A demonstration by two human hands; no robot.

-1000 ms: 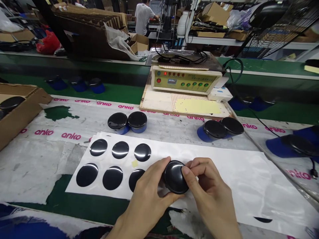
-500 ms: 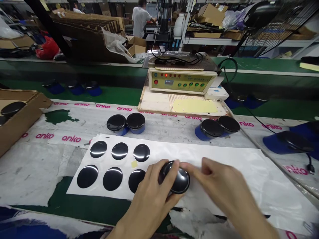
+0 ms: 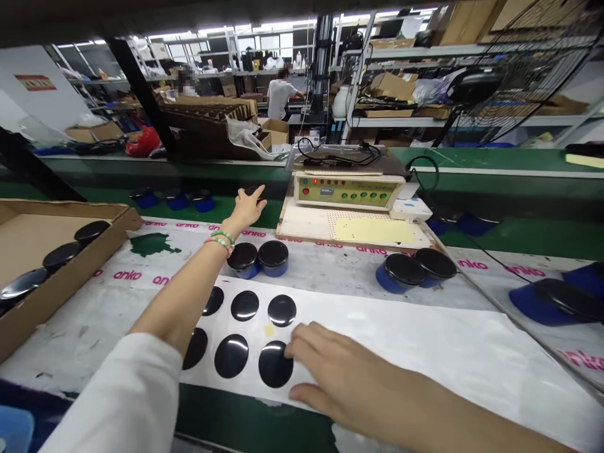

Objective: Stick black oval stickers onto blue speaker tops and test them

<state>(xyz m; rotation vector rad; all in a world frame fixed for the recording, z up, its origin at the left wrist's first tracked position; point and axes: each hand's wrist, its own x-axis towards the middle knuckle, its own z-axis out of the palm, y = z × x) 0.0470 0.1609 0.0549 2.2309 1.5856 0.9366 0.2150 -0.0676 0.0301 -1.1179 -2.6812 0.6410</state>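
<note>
My left hand (image 3: 250,206) reaches far out over the green belt, its fingers curved around a small dark round case (image 3: 255,194), mostly covered by the hand. My right hand (image 3: 321,368) is over the white sheet, fingers bent and thumb apart. Its fingertips touch the right edge of a glossy black round sticker (image 3: 275,365) in the near row. Several more black stickers, such as a far-row one (image 3: 282,310), lie on the white backing sheet (image 3: 406,321). Two blue round cases with black tops, one of them a right-hand case (image 3: 274,257), stand just behind the sheet.
A control box (image 3: 349,192) with buttons sits on a wooden board at the back. Left, a cardboard tray (image 3: 80,277) holds black round pieces. More blue cases (image 3: 177,200) stand on the belt and at right (image 3: 401,272). A fan (image 3: 476,85) and co-workers are beyond.
My left hand has carried the black-topped round case from above the sheet out to the belt. My right hand has moved left to a sticker. The view has tilted up.
</note>
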